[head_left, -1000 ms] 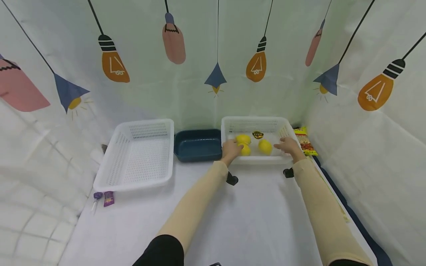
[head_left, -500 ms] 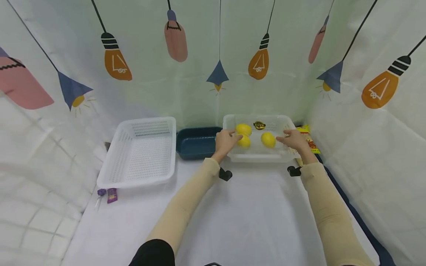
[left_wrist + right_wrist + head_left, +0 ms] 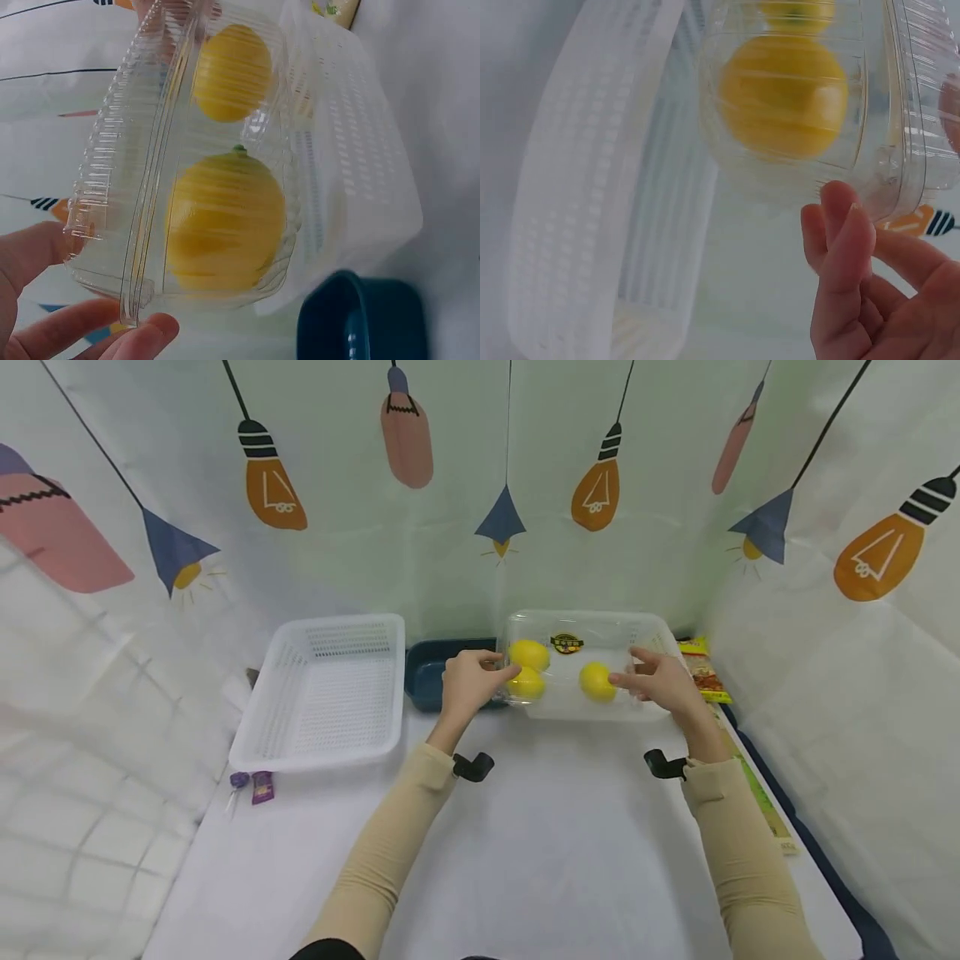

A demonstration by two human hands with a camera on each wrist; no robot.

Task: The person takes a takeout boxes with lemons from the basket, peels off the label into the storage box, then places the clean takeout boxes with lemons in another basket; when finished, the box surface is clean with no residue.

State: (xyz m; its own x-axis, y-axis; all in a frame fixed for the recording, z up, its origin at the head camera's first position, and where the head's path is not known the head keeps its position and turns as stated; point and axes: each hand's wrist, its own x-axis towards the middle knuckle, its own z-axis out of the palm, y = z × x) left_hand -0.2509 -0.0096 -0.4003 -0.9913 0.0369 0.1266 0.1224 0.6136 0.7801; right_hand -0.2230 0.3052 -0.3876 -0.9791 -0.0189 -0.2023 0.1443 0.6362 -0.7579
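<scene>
From my station I have both arms reaching forward from the near edge of the view, beige sleeves slanting inward, with a black wrist mount (image 3: 472,767) on the inner side of the left wrist. The left hand (image 3: 468,683) bends inward at the wrist, its thumb on the near side and fingers beyond, and its grip is closed to a narrow pinch on one end of a clear container (image 3: 560,675). The right hand (image 3: 663,683) mirrors it, palm turned inward, thumb pointing across to the left; its grip is likewise narrowed, thumb and fingertips pinching the container's other end at a lower corner. Between the two hands I have the container held above a white basket (image 3: 600,710), reaching past that basket's left side and partly over a dark blue dish (image 3: 429,681). Through its plastic I count three lemons (image 3: 597,681), two close together near the left hand and one nearer the right thumb. A round dark label (image 3: 567,643) shows on it. A larger white basket (image 3: 318,693) stands left of the dish on the white surface (image 3: 562,843), and a yellow snack bag (image 3: 707,670) lies just beyond the right hand.
</scene>
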